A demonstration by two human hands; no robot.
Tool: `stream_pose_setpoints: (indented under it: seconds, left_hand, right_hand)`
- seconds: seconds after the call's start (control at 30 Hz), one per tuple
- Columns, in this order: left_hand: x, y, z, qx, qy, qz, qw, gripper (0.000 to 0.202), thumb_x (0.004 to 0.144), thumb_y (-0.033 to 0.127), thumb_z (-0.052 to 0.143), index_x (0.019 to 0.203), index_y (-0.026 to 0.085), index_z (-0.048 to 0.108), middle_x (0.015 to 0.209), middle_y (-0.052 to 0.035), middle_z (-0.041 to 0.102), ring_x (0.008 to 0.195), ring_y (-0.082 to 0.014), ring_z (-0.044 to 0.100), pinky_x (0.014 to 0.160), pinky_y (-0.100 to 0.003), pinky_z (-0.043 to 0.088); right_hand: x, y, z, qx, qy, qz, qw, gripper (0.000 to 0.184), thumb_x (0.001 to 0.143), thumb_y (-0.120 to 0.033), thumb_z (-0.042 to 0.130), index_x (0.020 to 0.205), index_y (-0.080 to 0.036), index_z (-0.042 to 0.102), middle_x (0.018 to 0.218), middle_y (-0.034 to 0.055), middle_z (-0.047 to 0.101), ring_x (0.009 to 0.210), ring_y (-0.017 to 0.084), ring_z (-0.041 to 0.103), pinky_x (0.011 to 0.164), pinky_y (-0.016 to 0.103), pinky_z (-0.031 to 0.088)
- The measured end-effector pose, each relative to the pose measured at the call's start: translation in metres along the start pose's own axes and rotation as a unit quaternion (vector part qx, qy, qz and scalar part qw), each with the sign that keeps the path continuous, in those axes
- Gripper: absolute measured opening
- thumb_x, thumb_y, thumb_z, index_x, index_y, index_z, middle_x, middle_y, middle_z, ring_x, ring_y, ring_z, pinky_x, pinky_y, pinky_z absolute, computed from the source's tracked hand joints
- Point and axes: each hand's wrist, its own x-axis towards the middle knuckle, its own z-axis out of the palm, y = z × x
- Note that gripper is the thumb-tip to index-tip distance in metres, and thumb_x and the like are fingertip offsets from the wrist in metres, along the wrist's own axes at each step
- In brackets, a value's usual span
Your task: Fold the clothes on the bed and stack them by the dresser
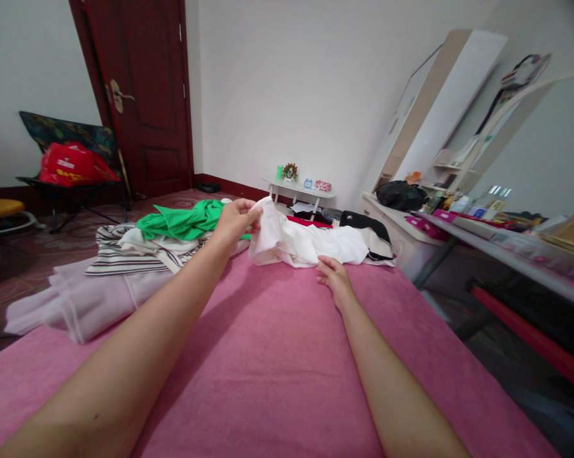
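Note:
A crumpled white cloth garment (301, 242) stretches across the far part of the pink-covered surface (268, 356). My left hand (239, 221) is closed on its left end and holds that edge up off the surface. At the garment's near edge, right of its middle, my right hand (335, 280) has its fingers bent and pinched at the fabric. What kind of garment it is I cannot tell. Beside my left hand lies a heap with a green cloth (184, 219), a black-and-white striped cloth (108, 251) and a pale lilac cloth (96, 296).
Black and beige clothing (367, 229) lies beyond the white garment's right end. A cluttered dressing table (511, 242) with mirrors stands along the right. At the back is a low white shelf (299, 187). On the left, a folding chair (72, 146) carries a red bag (74, 164) near a dark red door (144, 95).

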Motion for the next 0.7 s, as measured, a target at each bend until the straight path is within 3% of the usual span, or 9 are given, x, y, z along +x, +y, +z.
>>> stream_pose_setpoints:
  seconds: [0.17, 0.27, 0.37, 0.47, 0.53, 0.6, 0.7]
  left_hand:
    - [-0.004, 0.007, 0.005, 0.045, -0.022, 0.023, 0.999, 0.028, 0.056, 0.03, 0.078, 0.071, 0.014, 0.061, 0.057, 0.0017, 0.06, 0.047, -0.0092, 0.051, 0.045, -0.019, 0.043]
    - [-0.002, 0.007, 0.004, 0.076, -0.018, 0.064, 0.995, 0.026, 0.056, 0.032, 0.077, 0.069, 0.013, 0.064, 0.059, 0.0009, 0.061, 0.048, -0.0099, 0.051, 0.044, -0.019, 0.039]
    - [0.002, 0.011, -0.004, 0.111, -0.001, 0.117, 0.987, 0.024, 0.06, 0.034, 0.075, 0.07, 0.013, 0.067, 0.062, -0.0001, 0.062, 0.054, -0.0113, 0.052, 0.047, -0.02, 0.039]
    - [0.004, 0.018, -0.013, 0.152, 0.034, 0.162, 0.974, 0.021, 0.064, 0.033, 0.072, 0.069, 0.012, 0.068, 0.063, -0.0006, 0.062, 0.06, -0.0134, 0.055, 0.05, -0.02, 0.039]
    - [0.003, 0.023, -0.015, 0.17, 0.057, 0.174, 0.968, 0.021, 0.067, 0.032, 0.07, 0.069, 0.012, 0.067, 0.061, -0.0005, 0.06, 0.062, -0.0144, 0.056, 0.051, -0.019, 0.039]
    - [0.0, 0.027, -0.014, 0.181, 0.065, 0.183, 0.964, 0.021, 0.069, 0.033, 0.068, 0.071, 0.012, 0.067, 0.061, -0.0008, 0.059, 0.064, -0.0148, 0.056, 0.054, -0.019, 0.04]
    - [-0.003, 0.028, -0.01, 0.201, 0.058, 0.209, 0.955, 0.025, 0.072, 0.037, 0.066, 0.074, 0.013, 0.07, 0.065, -0.0017, 0.062, 0.067, -0.0149, 0.056, 0.058, -0.02, 0.041]
  right_hand:
    - [0.0, 0.002, 0.001, 0.042, -0.041, 0.043, 0.997, 0.027, 0.064, -0.019, 0.073, 0.091, -0.019, 0.067, 0.085, 0.0036, 0.066, 0.08, 0.016, 0.063, 0.055, 0.021, 0.055]
    - [0.004, -0.007, -0.005, 0.105, -0.027, 0.014, 0.994, 0.022, 0.064, -0.017, 0.074, 0.085, -0.017, 0.068, 0.092, 0.0059, 0.067, 0.085, 0.016, 0.064, 0.067, 0.023, 0.056]
    - [0.008, -0.039, -0.017, 0.17, 0.03, -0.058, 0.983, 0.02, 0.061, -0.01, 0.075, 0.079, -0.014, 0.068, 0.091, 0.0066, 0.068, 0.086, 0.013, 0.064, 0.083, 0.022, 0.053]
    - [0.006, -0.089, -0.035, 0.217, 0.104, -0.185, 0.953, 0.016, 0.064, -0.007, 0.072, 0.078, -0.013, 0.067, 0.089, 0.0042, 0.067, 0.088, 0.011, 0.064, 0.091, 0.025, 0.05]
    - [-0.002, -0.122, -0.047, 0.231, 0.156, -0.283, 0.918, 0.011, 0.071, -0.009, 0.067, 0.08, -0.014, 0.065, 0.087, 0.0006, 0.066, 0.085, 0.009, 0.064, 0.089, 0.028, 0.052]
    - [-0.012, -0.146, -0.053, 0.217, 0.181, -0.337, 0.898, 0.009, 0.076, -0.015, 0.064, 0.084, -0.015, 0.064, 0.085, -0.0013, 0.064, 0.08, 0.009, 0.064, 0.081, 0.03, 0.055]
    - [-0.019, -0.148, -0.049, 0.139, 0.179, -0.31, 0.923, 0.016, 0.076, -0.025, 0.063, 0.088, -0.015, 0.065, 0.081, -0.0002, 0.064, 0.07, 0.009, 0.062, 0.063, 0.025, 0.055]
